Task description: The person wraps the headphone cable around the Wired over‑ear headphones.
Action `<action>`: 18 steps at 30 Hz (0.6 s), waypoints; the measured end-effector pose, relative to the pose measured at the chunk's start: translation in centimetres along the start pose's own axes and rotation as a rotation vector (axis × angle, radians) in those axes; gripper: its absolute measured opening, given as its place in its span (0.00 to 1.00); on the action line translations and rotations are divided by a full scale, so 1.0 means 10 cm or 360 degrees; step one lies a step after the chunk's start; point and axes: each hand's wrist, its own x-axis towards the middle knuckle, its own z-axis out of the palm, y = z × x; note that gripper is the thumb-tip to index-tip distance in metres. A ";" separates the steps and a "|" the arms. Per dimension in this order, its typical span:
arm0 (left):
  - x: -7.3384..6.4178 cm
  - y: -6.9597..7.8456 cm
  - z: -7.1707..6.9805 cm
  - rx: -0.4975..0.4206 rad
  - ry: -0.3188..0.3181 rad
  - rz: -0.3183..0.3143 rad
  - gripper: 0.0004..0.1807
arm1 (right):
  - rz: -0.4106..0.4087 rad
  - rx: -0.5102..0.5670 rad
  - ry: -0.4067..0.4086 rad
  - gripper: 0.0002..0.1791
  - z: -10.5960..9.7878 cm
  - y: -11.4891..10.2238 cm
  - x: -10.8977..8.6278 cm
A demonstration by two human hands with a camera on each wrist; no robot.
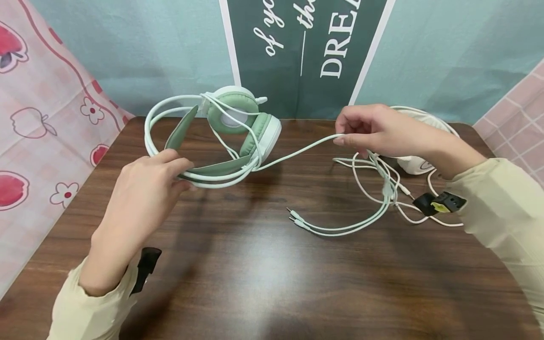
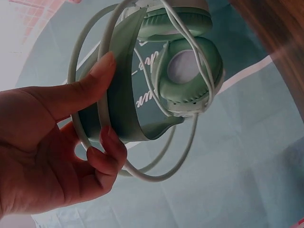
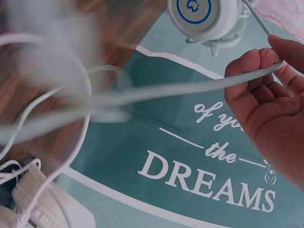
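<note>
Pale green-and-white headphones (image 1: 233,106) are lifted over the table's back left, their green padded ear cups facing each other. My left hand (image 1: 146,193) grips the headband's thin tubes, and the left wrist view shows thumb and fingers curled around the headband (image 2: 103,90). A white-green cable (image 1: 297,152) runs from the lower ear cup to my right hand (image 1: 382,130), which pinches it between thumb and fingers. Beyond that hand the cable drops to a loose tangle, and its two plugs (image 1: 299,223) lie on the table. Cable strands also loop across the ear cups.
A second, cream-white headset (image 1: 414,163) with its own white cable lies at the back right, partly hidden by my right forearm. The dark wooden table (image 1: 272,283) ends at a blue cloth backdrop (image 1: 140,56) with printed lettering. Pink patterned cloth (image 1: 55,127) hangs at the left.
</note>
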 end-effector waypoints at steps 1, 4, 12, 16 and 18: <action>0.00 0.00 0.00 0.0001 -0.0003 0.0001 0.15 | 0.0008 -0.0012 0.0005 0.02 -0.01 0.00 -0.01; -0.01 -0.01 -0.01 0.0006 -0.0011 0.0007 0.15 | 0.0046 -0.0078 0.0032 0.03 -0.03 0.01 -0.03; -0.06 -0.07 -0.03 -0.0012 -0.0051 0.0020 0.16 | 0.0244 -0.0138 0.0117 0.03 -0.13 0.14 -0.12; -0.08 -0.12 -0.04 -0.0053 -0.0056 0.0030 0.16 | 0.0372 -0.0160 0.0165 0.02 -0.22 0.19 -0.16; -0.09 -0.14 -0.05 -0.0065 -0.0048 0.0033 0.17 | 0.0417 -0.0211 0.0200 0.02 -0.27 0.23 -0.19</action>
